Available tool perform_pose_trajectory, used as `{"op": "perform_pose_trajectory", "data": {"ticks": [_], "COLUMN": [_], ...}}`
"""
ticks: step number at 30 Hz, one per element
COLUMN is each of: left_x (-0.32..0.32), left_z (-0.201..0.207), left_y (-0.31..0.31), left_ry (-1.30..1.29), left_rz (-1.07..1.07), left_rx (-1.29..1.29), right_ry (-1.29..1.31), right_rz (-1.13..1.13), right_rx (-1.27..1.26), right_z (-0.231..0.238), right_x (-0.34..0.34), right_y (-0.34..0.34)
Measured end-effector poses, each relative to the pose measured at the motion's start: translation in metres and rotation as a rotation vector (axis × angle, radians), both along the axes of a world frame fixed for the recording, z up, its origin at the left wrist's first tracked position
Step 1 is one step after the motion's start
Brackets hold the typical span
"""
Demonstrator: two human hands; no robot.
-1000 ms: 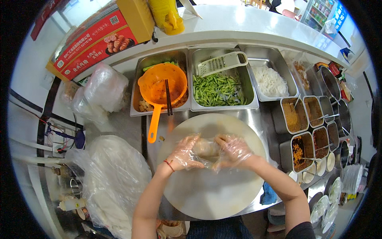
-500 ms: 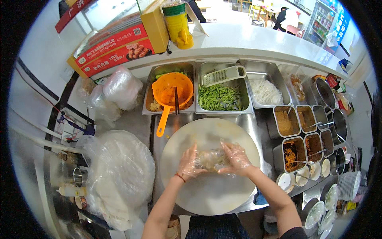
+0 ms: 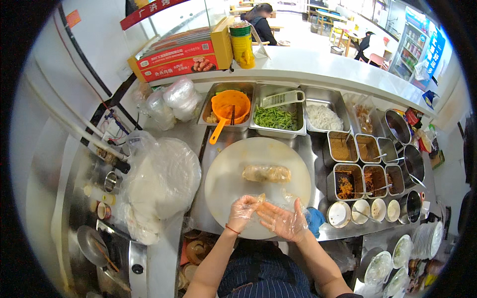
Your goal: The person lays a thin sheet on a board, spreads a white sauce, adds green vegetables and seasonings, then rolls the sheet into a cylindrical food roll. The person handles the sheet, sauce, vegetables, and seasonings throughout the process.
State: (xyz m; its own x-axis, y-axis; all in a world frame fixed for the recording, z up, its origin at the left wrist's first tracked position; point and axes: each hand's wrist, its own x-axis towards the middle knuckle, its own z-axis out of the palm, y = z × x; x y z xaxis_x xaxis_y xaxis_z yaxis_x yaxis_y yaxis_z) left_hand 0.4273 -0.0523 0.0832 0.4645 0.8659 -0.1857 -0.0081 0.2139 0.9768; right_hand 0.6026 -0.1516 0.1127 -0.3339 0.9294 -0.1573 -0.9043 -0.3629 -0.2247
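A roll wrapped in clear film (image 3: pixel 267 174) lies on the round white board (image 3: pixel 231 164), apart from both hands. Nearer to me, over the board's front part, my hands meet in thin clear plastic gloves. My left hand (image 3: pixel 241 214) is closed, its fingertips pinching loose glove plastic at the fingertips of my right hand. My right hand (image 3: pixel 285 221) is open, fingers stretched toward the left one and thumb raised, with loose film about the thumb.
Behind the board stand steel pans of green shreds (image 3: pixel 275 117) and white shreds (image 3: pixel 324 117), and an orange strainer (image 3: pixel 231 105) with chopsticks. Seasoning tins (image 3: pixel 343 149) and small bowls (image 3: pixel 339 214) are on the right. A large plastic bag (image 3: pixel 161 174) lies left; a burner (image 3: pixel 137 260) sits below it.
My hands have let go of the wrapped roll and drawn back toward me, coming together. The roll now rests alone on the board. The whole view has shifted.
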Motion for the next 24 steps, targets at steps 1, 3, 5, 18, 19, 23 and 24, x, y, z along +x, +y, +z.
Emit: {"op": "perform_pose_trajectory", "data": {"ticks": [1, 3, 5, 18, 19, 23, 24], "left_x": [-0.004, -0.009, -0.017, -0.008, -0.008, -0.016, -0.022], "left_z": [-0.001, 0.001, -0.003, 0.006, 0.008, -0.004, -0.016], "left_y": [-0.006, -0.016, -0.027, -0.08, -0.079, -0.072, -0.069], "left_ry": [0.01, -0.017, -0.01, 0.187, 0.147, 0.065, 0.07], "left_rz": [0.01, 0.0, 0.025, -0.05, -0.063, -0.077, -0.063], "left_rx": [0.015, 0.047, 0.037, 0.065, 0.023, -0.047, -0.037], "right_ry": [-0.022, 0.003, 0.017, -0.761, -0.858, -1.229, -1.32], "right_rz": [0.008, 0.016, 0.018, 0.054, 0.052, 0.033, 0.032], "right_rx": [0.001, 0.01, 0.02, 0.177, 0.22, 0.421, 0.483], "right_z": [0.0, 0.0, 0.0, 0.005, 0.003, 0.001, 0.0], "right_x": [-0.002, -0.003, -0.003, -0.012, -0.013, -0.018, -0.023], "right_y": [-0.008, -0.021, -0.035, -0.082, -0.083, -0.081, -0.077]}}
